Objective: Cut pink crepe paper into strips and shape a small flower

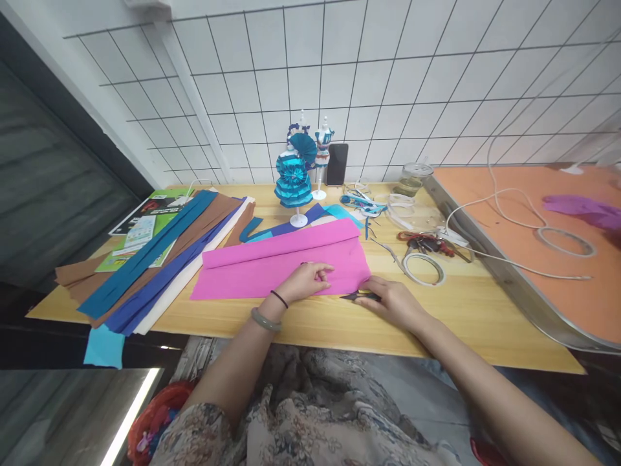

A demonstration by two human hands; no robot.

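Note:
A wide pink crepe paper sheet (286, 272) lies on the table before me, its far edge folded over in a long band. My left hand (306, 279) rests on the middle of this sheet, fingers loosely curled and slightly apart, holding nothing that I can see. At the sheet's near right corner, my right hand (391, 299) is closed around small dark scissors (359, 296). Their blades point left along the near edge of the paper; the handles are mostly hidden by my fingers.
Strips of coloured paper (145, 259) lie at the left. Behind the sheet stand a small dress form in teal ruffles (294, 181), another form (323, 152) and a phone (337, 164). At right are a tape roll (424, 269), keys (427, 244) and a glass jar (411, 180).

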